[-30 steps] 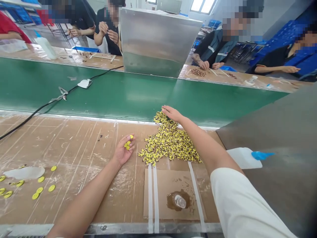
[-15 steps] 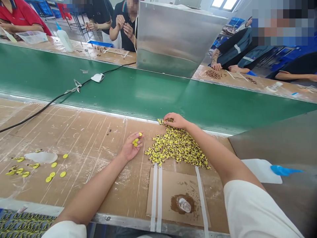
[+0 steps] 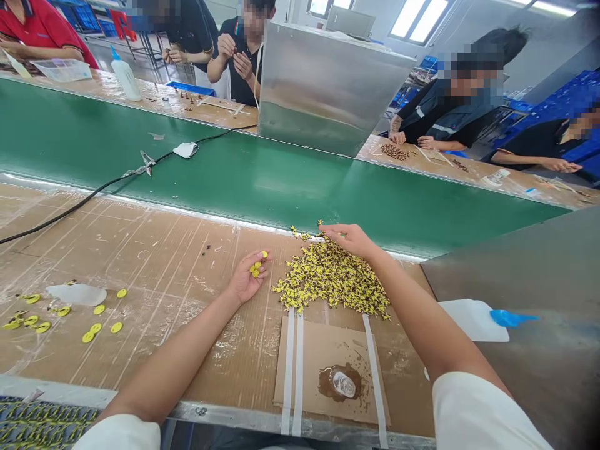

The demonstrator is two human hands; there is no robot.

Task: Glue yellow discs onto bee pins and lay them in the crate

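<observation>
My left hand (image 3: 245, 281) is palm up over the brown work surface, fingers curled around several small yellow discs (image 3: 255, 270), one of them between the fingertips. At the far edge of a heap of small yellow-and-dark pieces (image 3: 330, 278), my right hand (image 3: 352, 240) reaches with its fingers stretched out, palm down. A few of these pieces (image 3: 300, 234) lie past the heap on the table's edge and the green belt, by my right fingertips. Whether the right fingers touch any piece is hard to see.
Left on the table lie loose yellow discs (image 3: 116, 327) and a whitish flat patch (image 3: 77, 294). A taped cardboard sheet (image 3: 312, 375) bears a wet spot. A white bottle with blue tip (image 3: 471, 320) lies right. Beyond the green belt (image 3: 225, 178), crossed by a black cable (image 3: 100, 187), people work.
My right hand has shifted slightly right and nearer, its fingers straighter. Several pieces now show beyond its fingertips at the belt edge. My left hand stays put with the discs. The view has tilted up.
</observation>
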